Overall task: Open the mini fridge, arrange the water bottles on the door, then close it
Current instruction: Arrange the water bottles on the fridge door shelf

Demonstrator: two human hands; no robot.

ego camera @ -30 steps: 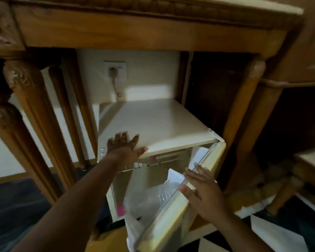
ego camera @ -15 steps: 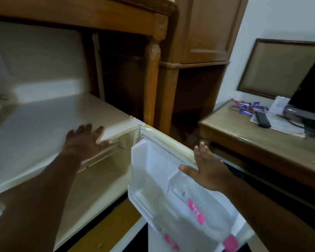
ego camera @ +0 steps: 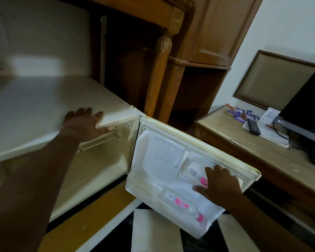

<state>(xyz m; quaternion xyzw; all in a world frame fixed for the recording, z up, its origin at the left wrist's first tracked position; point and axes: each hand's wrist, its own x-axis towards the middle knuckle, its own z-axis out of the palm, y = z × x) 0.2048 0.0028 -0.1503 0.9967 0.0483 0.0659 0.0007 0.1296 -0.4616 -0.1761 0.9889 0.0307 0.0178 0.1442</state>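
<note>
**Door open, right hand going for the upper bottle**

My left hand lies flat on the front edge of the mini fridge top, fingers spread, gripping nothing, just bracing. The door stands swung wide to the right, inner liner facing me. Two water bottles with pink labels sit in the door: the upper bottle in the higher pocket, the lower bottle lying slanted on the bottom shelf, pink cap toward the outer edge. My right hand is spread open over the upper bottle's label end, fingers wide; I cannot tell whether the palm touches it or only hovers.

Step, as I read it: arranging, barely begun. To do it well: close fingers around the bottle's body, not the cap; lift clear of the pocket lip before turning it; stand it upright against the rail. Keep the left hand planted so the cabinet doesn't shift. Thin plastic bottles likely crush under a hard grip, so go light. The slanted lower bottle probably needs righting too.

The desk with a remote sits just beyond the door.
</note>
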